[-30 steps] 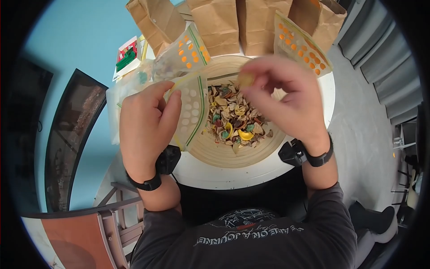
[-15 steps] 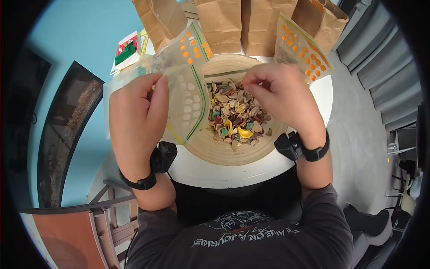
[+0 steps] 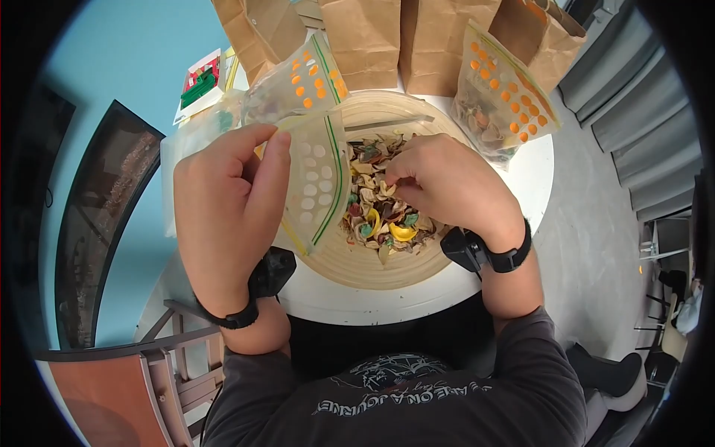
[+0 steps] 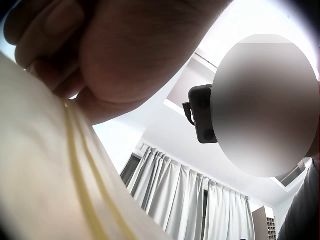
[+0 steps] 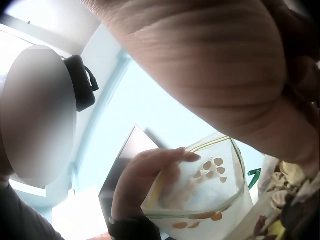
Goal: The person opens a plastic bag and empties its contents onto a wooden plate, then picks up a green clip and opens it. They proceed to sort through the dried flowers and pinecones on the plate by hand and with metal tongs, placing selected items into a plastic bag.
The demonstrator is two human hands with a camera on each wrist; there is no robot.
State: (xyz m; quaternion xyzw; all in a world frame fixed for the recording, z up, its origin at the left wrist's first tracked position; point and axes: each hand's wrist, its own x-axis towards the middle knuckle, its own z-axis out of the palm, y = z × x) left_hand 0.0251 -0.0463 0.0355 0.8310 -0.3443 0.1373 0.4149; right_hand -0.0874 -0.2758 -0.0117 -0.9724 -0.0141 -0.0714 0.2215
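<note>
On the round wooden tray in front of you lies a heap of dried petals, mostly tan, with some yellow, green and dark red bits mixed in. Your left hand is narrow, and its thumb and finger pinch the top edge of the white-dot zip bag. That bag is see-through and tilted, with green and yellow lines along its edges, and it hangs over the left side of the tray. In the right wrist view, its mouth is spread open. Your right hand is down at the heap, palm low, with its fingers bent and the tips close together. They touch the dried petals, but you can't tell from the pictures if a piece is pinched between them. Behind the white-dot zip bag is the left orange-dot zip bag. The right orange-dot zip bag stands by the right back side of the tray, with dried bits in its bottom. A flat thin strip lies across the back part of the tray. Big brown paper bags stand in a row at the back of the white table. Off to the left, the red and green things sit on a white piece. Each of your wrists wears a black band with a small black camera.
</note>
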